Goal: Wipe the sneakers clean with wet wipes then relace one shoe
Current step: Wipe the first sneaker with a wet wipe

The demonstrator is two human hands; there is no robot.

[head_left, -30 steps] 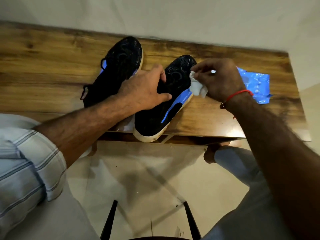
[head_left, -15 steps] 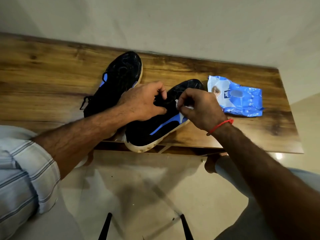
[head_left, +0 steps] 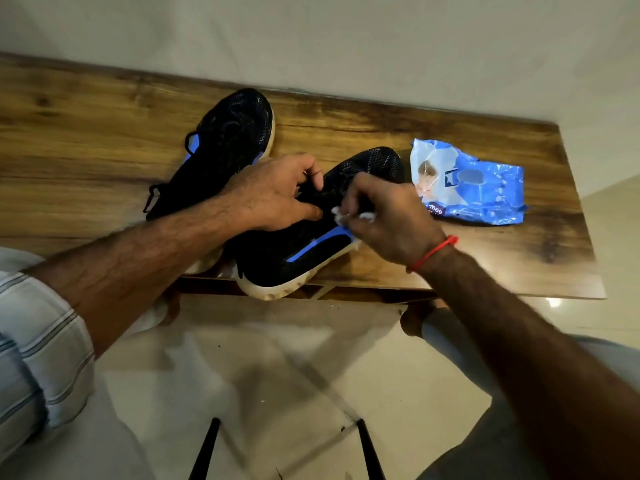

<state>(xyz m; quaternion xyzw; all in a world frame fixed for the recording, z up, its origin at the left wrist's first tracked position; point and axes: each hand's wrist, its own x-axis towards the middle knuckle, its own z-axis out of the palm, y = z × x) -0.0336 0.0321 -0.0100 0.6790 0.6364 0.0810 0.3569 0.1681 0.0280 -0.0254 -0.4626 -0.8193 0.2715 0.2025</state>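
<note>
While your left hand (head_left: 273, 192) grips the near sneaker (head_left: 298, 251), your right hand (head_left: 388, 220) pinches 1 wet wipe (head_left: 341, 216) against it. Wipes pack (head_left: 485, 188) lies beside on the table (head_left: 86, 150).

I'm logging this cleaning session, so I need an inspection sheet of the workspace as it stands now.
Surface: wooden table, against a pale wall.
Job's things: two black-and-blue sneakers; the far sneaker lies untouched, the near sneaker overhangs the table's front edge, its white sole stained. White wet wipe on the near sneaker's upper. Blue wipes pack to the right.
Clutter: nothing seen.
Grips: left hand steadies the near sneaker at the laces; right hand pinches the wipe.
Cables: nothing seen.
Surroundings: pale tiled floor, two dark legs at the bottom edge.
</note>
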